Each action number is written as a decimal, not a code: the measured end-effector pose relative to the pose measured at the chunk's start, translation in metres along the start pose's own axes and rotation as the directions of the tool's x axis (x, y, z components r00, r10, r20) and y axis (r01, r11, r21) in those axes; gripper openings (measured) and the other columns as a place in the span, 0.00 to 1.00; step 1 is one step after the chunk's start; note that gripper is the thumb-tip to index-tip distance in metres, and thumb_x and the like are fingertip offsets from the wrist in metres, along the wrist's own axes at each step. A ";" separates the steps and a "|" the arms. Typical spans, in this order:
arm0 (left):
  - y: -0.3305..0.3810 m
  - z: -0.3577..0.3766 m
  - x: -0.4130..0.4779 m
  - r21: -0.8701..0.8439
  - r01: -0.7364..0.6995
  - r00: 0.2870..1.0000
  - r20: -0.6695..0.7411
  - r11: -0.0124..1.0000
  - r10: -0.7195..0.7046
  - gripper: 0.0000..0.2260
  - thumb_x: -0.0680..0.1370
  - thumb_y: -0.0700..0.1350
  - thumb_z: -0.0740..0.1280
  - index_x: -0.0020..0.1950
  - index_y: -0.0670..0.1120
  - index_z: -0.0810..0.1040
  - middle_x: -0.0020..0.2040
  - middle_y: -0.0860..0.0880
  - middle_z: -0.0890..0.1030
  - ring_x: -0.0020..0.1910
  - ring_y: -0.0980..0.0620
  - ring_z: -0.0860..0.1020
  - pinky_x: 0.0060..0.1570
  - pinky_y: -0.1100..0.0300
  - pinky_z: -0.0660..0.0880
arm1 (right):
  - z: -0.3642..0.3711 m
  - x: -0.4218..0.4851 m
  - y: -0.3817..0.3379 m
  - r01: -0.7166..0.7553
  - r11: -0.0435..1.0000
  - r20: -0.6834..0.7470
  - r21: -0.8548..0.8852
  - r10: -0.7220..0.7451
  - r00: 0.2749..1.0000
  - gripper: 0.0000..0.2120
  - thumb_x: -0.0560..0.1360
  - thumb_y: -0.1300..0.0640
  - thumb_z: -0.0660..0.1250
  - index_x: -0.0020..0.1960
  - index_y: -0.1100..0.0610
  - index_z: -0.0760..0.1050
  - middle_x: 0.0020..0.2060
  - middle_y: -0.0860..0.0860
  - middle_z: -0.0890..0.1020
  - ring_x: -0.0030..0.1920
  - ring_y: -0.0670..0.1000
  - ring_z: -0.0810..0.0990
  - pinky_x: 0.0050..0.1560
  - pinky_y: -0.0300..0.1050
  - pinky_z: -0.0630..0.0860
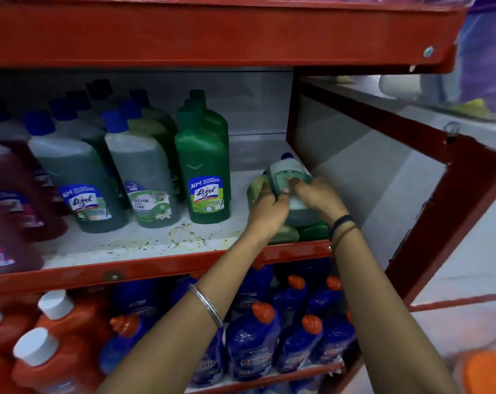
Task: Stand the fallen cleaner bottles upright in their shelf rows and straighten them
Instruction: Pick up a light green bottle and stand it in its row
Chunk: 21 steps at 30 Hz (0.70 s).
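Observation:
At the right end of the middle shelf [155,245] a pale green cleaner bottle [290,173] with a blue cap lies tilted on top of other fallen bottles. Both hands grip it: my left hand [269,211] on its left side, my right hand [316,196] on its right. Beneath it lie a yellow-green bottle [256,186] and a dark green bottle [315,231], partly hidden by my hands. To the left, an opaque green Lizol bottle [204,172] stands upright at the head of its row.
Further left stand rows of blue-capped green cleaner bottles [144,172] and maroon bottles [10,194]. The shelf's red side frame [411,200] with its grey panel closes the right end. Below, dark blue bottles with orange caps [252,339] and orange bottles [56,336] fill the lower shelf.

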<state>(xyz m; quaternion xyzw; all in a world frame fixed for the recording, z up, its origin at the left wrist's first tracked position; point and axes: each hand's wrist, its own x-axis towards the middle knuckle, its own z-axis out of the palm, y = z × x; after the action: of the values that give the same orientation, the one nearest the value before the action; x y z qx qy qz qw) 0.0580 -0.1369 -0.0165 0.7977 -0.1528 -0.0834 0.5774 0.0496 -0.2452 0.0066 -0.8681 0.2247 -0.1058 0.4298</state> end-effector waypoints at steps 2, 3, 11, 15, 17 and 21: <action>0.000 -0.007 -0.001 -0.159 0.032 0.999 0.025 0.987 -0.029 0.18 0.78 0.48 0.57 0.67 0.47 0.63 0.61 0.44 0.76 0.56 0.47 0.75 0.59 0.54 0.73 | 0.004 0.003 0.000 -0.028 0.997 -0.006 0.073 0.028 1.000 0.19 0.73 0.43 0.61 0.55 0.57 0.74 0.50 0.57 0.79 0.53 0.59 0.79 0.57 0.51 0.77; 0.000 -0.011 -0.005 -0.228 0.030 0.999 0.031 0.973 -0.023 0.17 0.78 0.46 0.58 0.66 0.47 0.64 0.60 0.44 0.76 0.53 0.48 0.76 0.55 0.56 0.75 | 0.006 0.000 0.001 -0.024 0.991 -0.012 0.130 0.026 1.000 0.20 0.73 0.43 0.62 0.56 0.57 0.74 0.50 0.55 0.80 0.52 0.58 0.80 0.56 0.51 0.78; -0.001 -0.063 -0.049 -0.482 -0.038 0.992 0.084 0.875 0.089 0.17 0.75 0.37 0.65 0.63 0.42 0.69 0.51 0.49 0.79 0.43 0.56 0.80 0.41 0.67 0.79 | 0.039 -0.062 0.002 0.109 0.713 -0.117 0.692 -0.037 0.992 0.19 0.70 0.47 0.70 0.55 0.58 0.75 0.53 0.59 0.83 0.53 0.58 0.83 0.56 0.55 0.79; -0.007 -0.107 -0.080 -0.376 -0.102 0.983 0.105 0.921 0.152 0.15 0.73 0.38 0.67 0.59 0.43 0.72 0.53 0.46 0.80 0.46 0.53 0.80 0.44 0.63 0.80 | 0.073 -0.103 -0.017 0.256 0.618 -0.174 0.743 -0.190 0.966 0.11 0.71 0.54 0.69 0.51 0.52 0.72 0.52 0.55 0.81 0.51 0.55 0.82 0.51 0.50 0.80; -0.015 -0.132 -0.096 -0.297 -0.176 0.981 0.026 0.939 0.192 0.16 0.72 0.38 0.68 0.59 0.47 0.72 0.53 0.47 0.80 0.49 0.52 0.81 0.49 0.57 0.80 | 0.088 -0.118 -0.031 0.315 0.609 -0.173 0.728 -0.281 0.944 0.14 0.70 0.53 0.69 0.54 0.54 0.72 0.52 0.54 0.81 0.50 0.51 0.82 0.49 0.43 0.80; -0.038 -0.187 -0.120 -0.117 -0.314 0.943 -0.152 0.942 0.295 0.19 0.71 0.38 0.69 0.58 0.52 0.71 0.53 0.52 0.80 0.53 0.53 0.79 0.56 0.53 0.76 | 0.121 -0.132 -0.068 0.420 0.697 -0.123 0.582 -0.435 0.892 0.18 0.70 0.60 0.72 0.58 0.60 0.72 0.47 0.49 0.82 0.43 0.39 0.82 0.44 0.33 0.78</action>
<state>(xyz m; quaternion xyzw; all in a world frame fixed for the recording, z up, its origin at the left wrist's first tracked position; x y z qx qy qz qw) 0.0091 0.0826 0.0017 0.7258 -0.2297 0.0497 0.6465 -0.0001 -0.0609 -0.0114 -0.7184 -0.0328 -0.2570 0.6456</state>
